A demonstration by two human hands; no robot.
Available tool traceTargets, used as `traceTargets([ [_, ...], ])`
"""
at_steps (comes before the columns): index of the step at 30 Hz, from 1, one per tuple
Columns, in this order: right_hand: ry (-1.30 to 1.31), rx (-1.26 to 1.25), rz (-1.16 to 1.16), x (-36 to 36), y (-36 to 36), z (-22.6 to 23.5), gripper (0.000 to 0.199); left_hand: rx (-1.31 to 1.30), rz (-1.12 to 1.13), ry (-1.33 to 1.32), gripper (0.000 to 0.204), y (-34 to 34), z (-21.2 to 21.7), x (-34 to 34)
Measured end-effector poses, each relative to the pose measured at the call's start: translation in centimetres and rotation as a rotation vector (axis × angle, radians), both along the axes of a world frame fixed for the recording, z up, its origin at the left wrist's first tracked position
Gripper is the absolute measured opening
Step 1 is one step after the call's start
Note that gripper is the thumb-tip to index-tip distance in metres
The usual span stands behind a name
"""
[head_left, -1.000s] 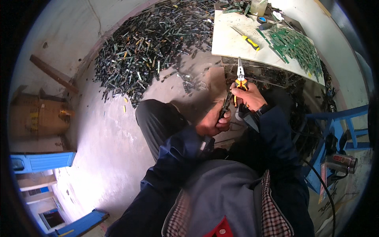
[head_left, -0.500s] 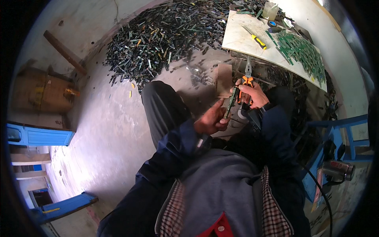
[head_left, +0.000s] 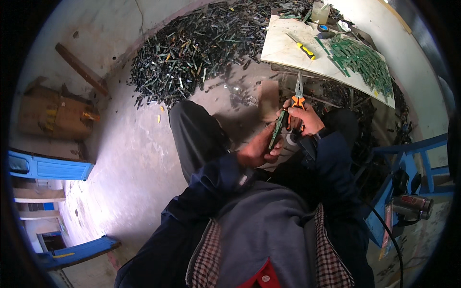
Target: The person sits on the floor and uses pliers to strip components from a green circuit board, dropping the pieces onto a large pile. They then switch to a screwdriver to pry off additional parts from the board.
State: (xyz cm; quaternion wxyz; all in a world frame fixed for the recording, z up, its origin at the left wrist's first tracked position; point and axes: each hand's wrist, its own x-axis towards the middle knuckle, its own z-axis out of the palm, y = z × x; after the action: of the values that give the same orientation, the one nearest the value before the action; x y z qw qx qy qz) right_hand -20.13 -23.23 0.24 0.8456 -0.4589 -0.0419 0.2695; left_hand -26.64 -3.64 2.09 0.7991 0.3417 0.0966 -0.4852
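I sit over a grey concrete floor (head_left: 129, 158), a big heap of dark scrap strips (head_left: 201, 43) spread across its far side, and a pale board (head_left: 288, 45) serving as my worktop at the upper right. Near the board's far edge lies a yellow-handled screwdriver (head_left: 301, 47); toward its right-hand end sits a pile of green circuit strips (head_left: 365, 60). A cardboard box (head_left: 50, 115) stands by the wall on my left, blue stools (head_left: 48, 167) low on both sides.

In the head view, my left hand (head_left: 257, 150) pinches the lower end of a narrow green circuit strip (head_left: 277, 128), fingers pressed together on it, so it stands nearly upright above my left knee, just below the board's near edge. My right hand (head_left: 305, 117) is wrapped shut around the orange handles of the long-nose pliers (head_left: 298, 96), whose tip points up and away.

Compared with a second ago, the strip has come up from low between my hands to stand beside the plier handles, touching or almost so. The plier nose is clear of the strip, so I judge nothing is being gripped by the tool right now; I am lining the piece up.
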Motion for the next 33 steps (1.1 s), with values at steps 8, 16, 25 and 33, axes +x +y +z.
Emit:
traceTargets([
  [8, -0.084, -0.046, -0.102, 0.0, -0.2, 0.0, 0.022, -0.088, 0.013, 0.008, 0.058, -2.0, 1.0, 1.4],
  [16, 0.027, -0.326, -0.566, 0.6, -1.8, 1.0, 0.028, -0.163, 0.146, -0.039, 0.053, -1.3, 1.0, 5.7],
  [25, -0.466, -1.584, -0.750, 8.8, -5.5, 5.2, 0.050, -0.130, 0.116, -0.066, 0.051, -1.7, 0.9, 12.4],
  [33, -0.740, -1.747, -0.857, 15.8, -5.5, 2.7, 0.043, -0.201, 0.111, -0.076, 0.053, -1.9, -0.4, 19.9],
])
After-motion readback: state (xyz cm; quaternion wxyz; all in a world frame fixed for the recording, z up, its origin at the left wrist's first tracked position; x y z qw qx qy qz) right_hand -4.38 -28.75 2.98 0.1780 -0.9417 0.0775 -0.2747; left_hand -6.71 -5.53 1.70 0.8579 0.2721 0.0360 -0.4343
